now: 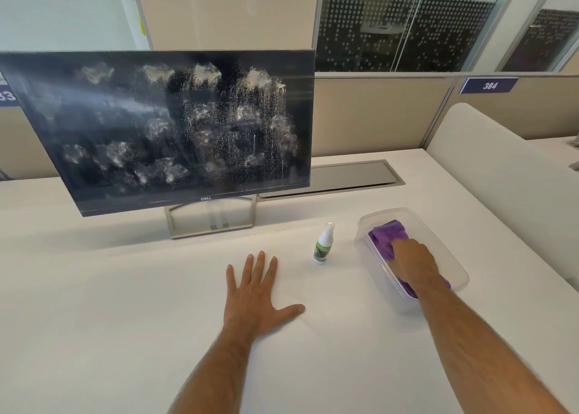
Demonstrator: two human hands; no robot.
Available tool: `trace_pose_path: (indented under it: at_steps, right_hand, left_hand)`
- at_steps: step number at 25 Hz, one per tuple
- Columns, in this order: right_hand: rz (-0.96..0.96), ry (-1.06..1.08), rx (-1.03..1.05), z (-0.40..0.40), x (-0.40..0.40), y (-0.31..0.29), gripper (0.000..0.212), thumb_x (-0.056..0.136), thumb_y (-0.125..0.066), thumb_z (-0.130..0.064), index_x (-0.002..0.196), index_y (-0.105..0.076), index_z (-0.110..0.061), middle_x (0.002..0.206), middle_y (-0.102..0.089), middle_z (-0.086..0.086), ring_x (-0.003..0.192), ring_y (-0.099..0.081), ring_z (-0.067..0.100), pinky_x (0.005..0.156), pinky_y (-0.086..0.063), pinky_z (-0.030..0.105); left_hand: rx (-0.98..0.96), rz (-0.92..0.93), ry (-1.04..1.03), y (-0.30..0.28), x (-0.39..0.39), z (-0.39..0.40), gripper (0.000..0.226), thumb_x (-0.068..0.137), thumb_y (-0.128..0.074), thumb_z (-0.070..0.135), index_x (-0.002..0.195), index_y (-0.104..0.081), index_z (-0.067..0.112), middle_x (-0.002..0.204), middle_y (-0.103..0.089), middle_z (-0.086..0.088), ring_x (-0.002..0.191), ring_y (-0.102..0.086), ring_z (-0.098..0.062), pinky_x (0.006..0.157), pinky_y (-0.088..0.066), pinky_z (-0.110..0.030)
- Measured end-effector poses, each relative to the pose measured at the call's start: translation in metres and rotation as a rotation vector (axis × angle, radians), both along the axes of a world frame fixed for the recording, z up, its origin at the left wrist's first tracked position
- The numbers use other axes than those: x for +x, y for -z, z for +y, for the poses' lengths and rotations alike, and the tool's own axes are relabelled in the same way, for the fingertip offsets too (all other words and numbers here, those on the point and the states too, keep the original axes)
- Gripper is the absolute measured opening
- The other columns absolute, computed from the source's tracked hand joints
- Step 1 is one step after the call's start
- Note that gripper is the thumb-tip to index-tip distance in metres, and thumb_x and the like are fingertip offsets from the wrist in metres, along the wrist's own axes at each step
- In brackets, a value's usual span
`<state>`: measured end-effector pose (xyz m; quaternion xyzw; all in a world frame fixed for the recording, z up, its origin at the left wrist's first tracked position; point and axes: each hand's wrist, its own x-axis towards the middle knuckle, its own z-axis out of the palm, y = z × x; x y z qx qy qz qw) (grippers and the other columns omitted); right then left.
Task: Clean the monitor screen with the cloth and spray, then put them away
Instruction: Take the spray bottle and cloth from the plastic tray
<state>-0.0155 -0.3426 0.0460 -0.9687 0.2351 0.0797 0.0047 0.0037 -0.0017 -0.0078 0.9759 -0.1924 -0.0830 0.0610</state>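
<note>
The monitor stands on the white desk, its dark screen covered with spray droplets and runs. A small white spray bottle with a green label stands upright on the desk, between my hands. To its right, a purple cloth lies in a clear plastic container. My right hand reaches into the container and its fingers curl down onto the cloth. My left hand lies flat on the desk with fingers spread, holding nothing.
A grey cable tray lid is set into the desk behind the monitor stand. A beige partition runs along the back, and a raised cream divider bounds the desk on the right.
</note>
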Motion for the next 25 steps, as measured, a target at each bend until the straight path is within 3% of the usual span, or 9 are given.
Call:
trace_pose_path:
  at_steps: [8, 12, 16, 19, 22, 25]
  right_hand:
    - [-0.206, 0.046, 0.252, -0.021, -0.004, -0.026, 0.018, 0.079, -0.066, -0.015, 0.069, -0.051, -0.013, 0.068, -0.055, 0.004, 0.07, -0.055, 0.031, 0.057, -0.033, 0.033]
    - [-0.389, 0.129, 0.418, -0.023, -0.002, -0.061, 0.014, 0.076, -0.068, -0.014, 0.076, -0.064, -0.001, 0.073, -0.067, 0.016, 0.069, -0.059, 0.033, 0.058, -0.039, 0.033]
    - [-0.564, 0.1, 0.558, -0.002, -0.006, -0.109, 0.007, 0.081, -0.067, -0.012, 0.085, -0.072, -0.009, 0.08, -0.071, 0.009, 0.074, -0.063, 0.027, 0.061, -0.045, 0.03]
    - [-0.655, 0.044, 0.633, 0.025, -0.001, -0.137, 0.009, 0.081, -0.067, -0.013, 0.088, -0.073, -0.014, 0.081, -0.071, 0.003, 0.074, -0.063, 0.022, 0.065, -0.05, 0.032]
    - [-0.685, -0.03, 0.729, 0.069, 0.009, -0.146, 0.012, 0.078, -0.067, -0.013, 0.088, -0.074, -0.013, 0.08, -0.072, 0.002, 0.07, -0.063, 0.018, 0.063, -0.05, 0.031]
    - [-0.636, -0.149, 0.796, 0.127, 0.015, -0.135, 0.011, 0.076, -0.067, -0.013, 0.085, -0.074, -0.013, 0.077, -0.073, 0.0, 0.068, -0.065, 0.019, 0.059, -0.051, 0.031]
  left_hand:
    - [-0.001, 0.022, -0.009, 0.001, 0.0, 0.0, 0.117, 0.066, -0.016, 0.099, 0.158, 0.011, 0.033, 0.165, 0.023, 0.005, 0.152, 0.024, -0.02, 0.117, 0.017, -0.059]
    - [-0.003, 0.049, -0.012, -0.001, 0.001, 0.0, 0.119, 0.064, -0.017, 0.1, 0.159, 0.009, 0.033, 0.166, 0.022, 0.005, 0.152, 0.023, -0.02, 0.117, 0.017, -0.059]
    - [-0.065, 0.147, -0.044, -0.016, 0.009, -0.002, 0.121, 0.062, -0.017, 0.101, 0.16, -0.006, 0.031, 0.169, 0.004, 0.003, 0.155, 0.008, -0.021, 0.12, 0.01, -0.056]
    - [-0.322, 0.094, -0.106, -0.036, 0.009, -0.006, 0.092, 0.081, -0.038, 0.084, 0.154, -0.032, 0.027, 0.16, -0.033, 0.004, 0.147, -0.027, -0.02, 0.12, -0.019, -0.047]
    - [-0.89, 0.112, -0.255, -0.059, 0.007, -0.016, 0.059, 0.087, -0.062, 0.063, 0.133, -0.058, 0.027, 0.132, -0.061, 0.006, 0.116, -0.057, -0.017, 0.097, -0.048, -0.032]
    - [-1.291, 0.175, -0.368, -0.087, 0.003, -0.023, 0.041, 0.09, -0.065, 0.053, 0.119, -0.067, 0.025, 0.106, -0.069, 0.005, 0.089, -0.067, -0.022, 0.075, -0.056, -0.028]
